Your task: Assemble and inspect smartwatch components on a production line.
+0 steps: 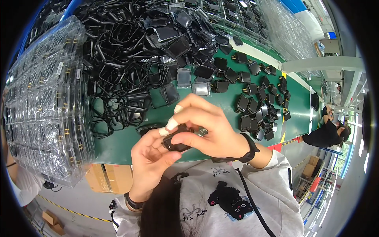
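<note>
My left hand [148, 160] and my right hand [211, 130] meet just in front of my chest, both gripping one small black square casing [176, 142]. The left thumb presses its lower edge from below. Right fingers, with white tape on the tips, curl over its top. A small shiny metal part [203, 131] shows between the right fingers. The casing's far side is hidden by my fingers.
A green table [122, 146] carries a big heap of black square frames [130, 51] at the back left, loose black casings [256, 106] at the right, and a few clear squares [200, 88]. Stacked clear trays [43, 106] stand left. Another person [327, 134] sits far right.
</note>
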`<state>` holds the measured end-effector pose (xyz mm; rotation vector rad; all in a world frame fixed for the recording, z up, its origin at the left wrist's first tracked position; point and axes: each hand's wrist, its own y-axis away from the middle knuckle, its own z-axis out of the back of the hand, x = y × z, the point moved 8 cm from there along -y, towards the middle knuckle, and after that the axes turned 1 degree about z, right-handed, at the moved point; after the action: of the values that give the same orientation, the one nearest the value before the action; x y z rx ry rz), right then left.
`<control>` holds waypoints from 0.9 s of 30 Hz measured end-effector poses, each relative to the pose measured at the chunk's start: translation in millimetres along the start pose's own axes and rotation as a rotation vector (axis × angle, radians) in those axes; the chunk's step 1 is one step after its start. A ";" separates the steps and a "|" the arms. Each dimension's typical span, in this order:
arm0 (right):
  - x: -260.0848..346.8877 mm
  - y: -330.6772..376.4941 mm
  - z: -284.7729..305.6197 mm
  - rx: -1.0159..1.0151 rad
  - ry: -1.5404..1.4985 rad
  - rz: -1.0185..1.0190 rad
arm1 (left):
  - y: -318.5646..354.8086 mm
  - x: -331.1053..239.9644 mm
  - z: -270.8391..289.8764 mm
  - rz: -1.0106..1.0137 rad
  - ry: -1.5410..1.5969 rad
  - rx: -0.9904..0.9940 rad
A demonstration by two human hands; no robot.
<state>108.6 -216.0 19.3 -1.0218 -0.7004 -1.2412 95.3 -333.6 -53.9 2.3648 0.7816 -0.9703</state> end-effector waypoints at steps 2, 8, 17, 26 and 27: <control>-10.8 3.5 0.5 -0.046 -0.212 -0.129 | -0.7 3.0 -2.4 -0.021 0.092 0.076; -22.1 -19.7 9.7 0.027 0.136 -0.041 | 4.5 -5.1 9.6 -0.079 0.085 -0.138; -9.7 -30.6 31.7 -0.067 0.862 0.161 | 4.9 -24.2 17.6 -0.165 0.000 -0.236; 20.2 -3.7 25.3 0.019 0.014 -0.051 | 1.0 -22.3 -11.4 -0.123 -0.081 -0.096; 19.6 -2.0 24.1 0.018 0.013 -0.053 | 1.0 -21.0 -12.1 -0.121 -0.081 -0.096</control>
<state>113.2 -202.4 46.9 -0.9853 -0.7314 -1.2843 89.4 -333.9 -30.4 2.2034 0.9275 -1.0467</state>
